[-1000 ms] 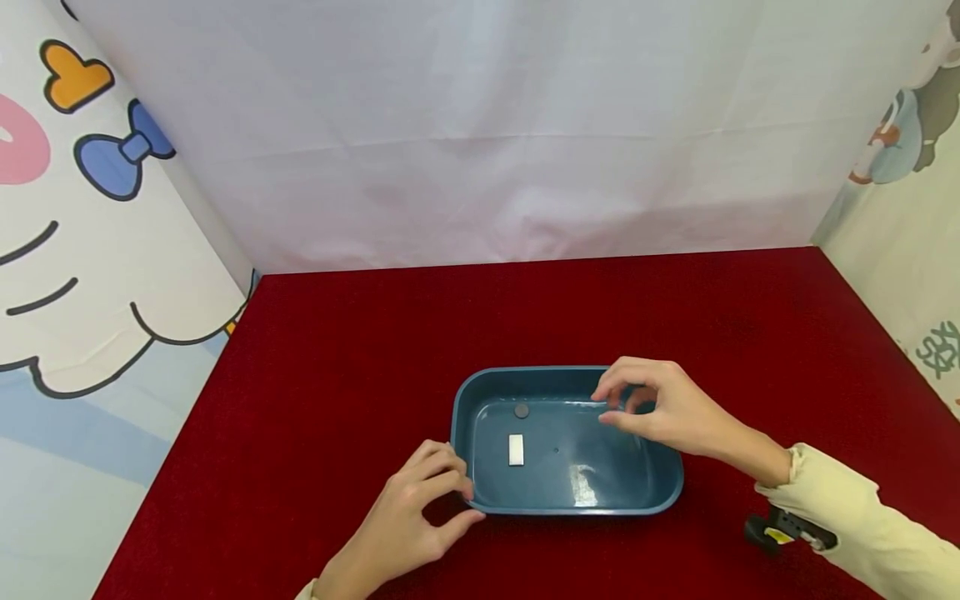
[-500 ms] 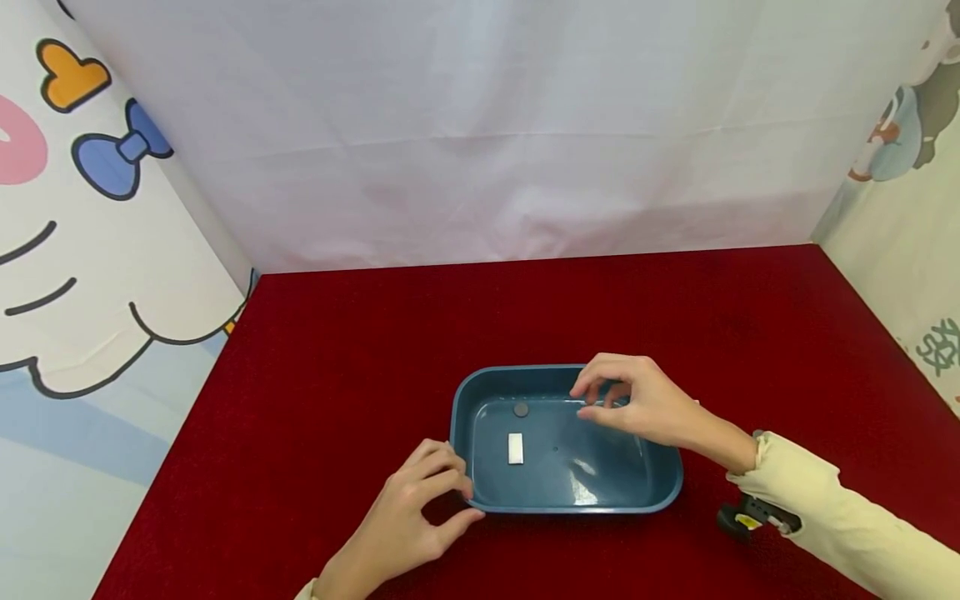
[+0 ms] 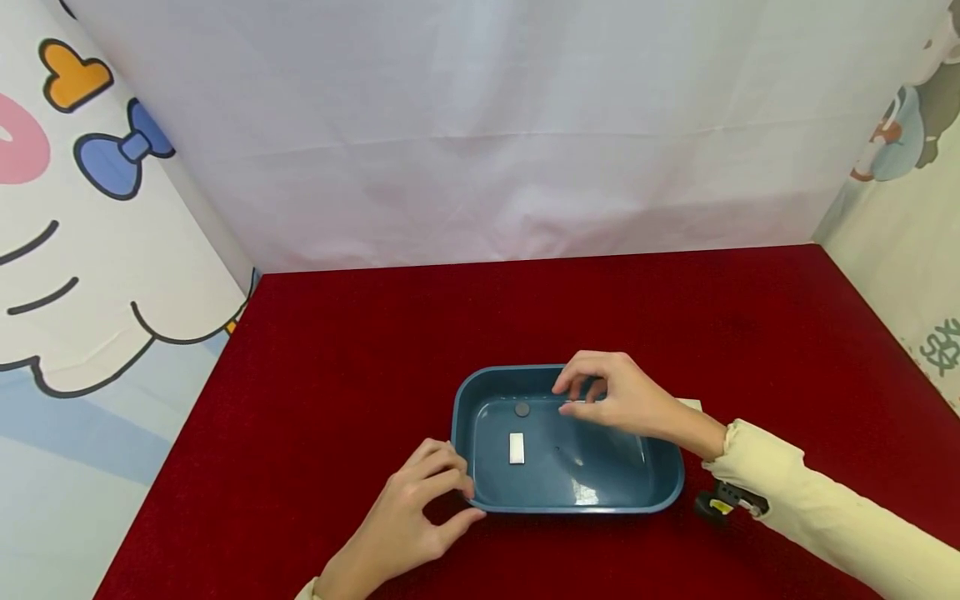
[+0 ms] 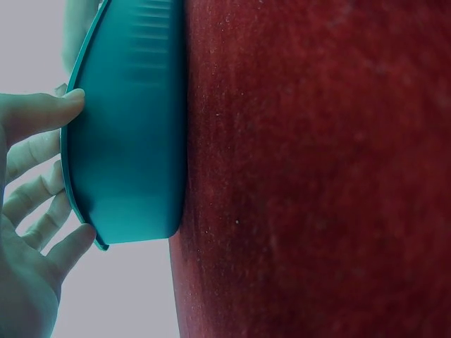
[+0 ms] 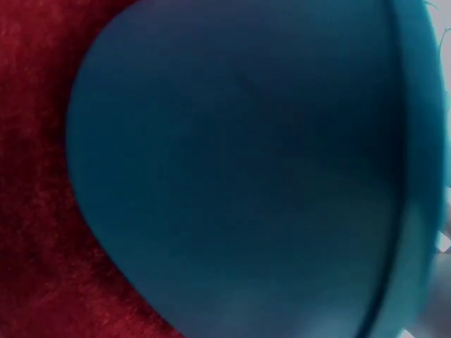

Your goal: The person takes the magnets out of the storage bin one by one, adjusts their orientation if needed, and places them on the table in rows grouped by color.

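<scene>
A blue plastic tub (image 3: pixel 615 492) stands on the red cloth. On its floor lie a small grey disc (image 3: pixel 522 409) and a small silvery-white rectangular piece (image 3: pixel 517 448). My left hand (image 3: pixel 416 512) grips the tub's rim at the near left corner; in the left wrist view its thumb (image 4: pixel 53 109) laps over the outer side. Over the far part of the tub hovers my right hand (image 3: pixel 615 396), its fingers loosely bent, with a gap between thumb and index finger. The right wrist view is mostly filled by the tub's outer wall (image 5: pixel 246 176).
Behind the right wrist, a white piece (image 3: pixel 690 404) shows just past the tub's right end. Red cloth (image 3: pixel 337 358) covers the table, bounded by a white curtain (image 3: pixel 487 125) at the back and printed curtains at both sides. A black wrist camera (image 3: pixel 712 507) hangs under the right sleeve.
My right hand has moved left above the tub, uncovering the white piece behind its wrist. The left hand, the tub and the things in it have stayed in place.
</scene>
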Motion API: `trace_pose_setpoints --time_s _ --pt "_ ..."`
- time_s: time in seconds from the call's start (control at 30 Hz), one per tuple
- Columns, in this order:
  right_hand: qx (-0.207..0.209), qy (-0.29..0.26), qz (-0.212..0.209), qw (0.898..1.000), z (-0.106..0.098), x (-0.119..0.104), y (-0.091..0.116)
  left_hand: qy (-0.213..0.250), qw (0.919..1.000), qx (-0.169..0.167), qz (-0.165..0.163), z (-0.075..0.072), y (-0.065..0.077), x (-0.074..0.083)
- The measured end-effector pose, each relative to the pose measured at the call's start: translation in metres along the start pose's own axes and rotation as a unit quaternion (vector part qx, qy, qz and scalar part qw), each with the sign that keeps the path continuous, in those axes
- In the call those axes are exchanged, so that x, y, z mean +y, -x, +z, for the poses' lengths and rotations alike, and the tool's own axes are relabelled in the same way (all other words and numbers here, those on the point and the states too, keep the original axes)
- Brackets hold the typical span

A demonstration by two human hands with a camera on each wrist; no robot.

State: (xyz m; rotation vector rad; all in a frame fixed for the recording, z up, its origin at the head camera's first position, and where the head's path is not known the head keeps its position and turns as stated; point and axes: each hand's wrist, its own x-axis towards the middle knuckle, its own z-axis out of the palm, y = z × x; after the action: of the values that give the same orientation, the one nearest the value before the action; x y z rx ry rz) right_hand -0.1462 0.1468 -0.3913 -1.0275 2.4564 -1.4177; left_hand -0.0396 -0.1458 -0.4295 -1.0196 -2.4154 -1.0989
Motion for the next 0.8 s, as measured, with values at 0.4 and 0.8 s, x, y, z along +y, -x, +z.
trace_pose_setpoints --time_s 0.4,0.8 --pt "-0.028 0.018 -0.001 0.999 0.014 0.007 -0.012 -0.001 1.0000 -0.005 -0.001 -0.001 -0.001 -0.001" --pt "-0.077 0.109 -0.027 0.991 0.017 0.005 -0.020 -0.004 0.9999 -0.008 -0.006 -0.002 0.000 0.001"
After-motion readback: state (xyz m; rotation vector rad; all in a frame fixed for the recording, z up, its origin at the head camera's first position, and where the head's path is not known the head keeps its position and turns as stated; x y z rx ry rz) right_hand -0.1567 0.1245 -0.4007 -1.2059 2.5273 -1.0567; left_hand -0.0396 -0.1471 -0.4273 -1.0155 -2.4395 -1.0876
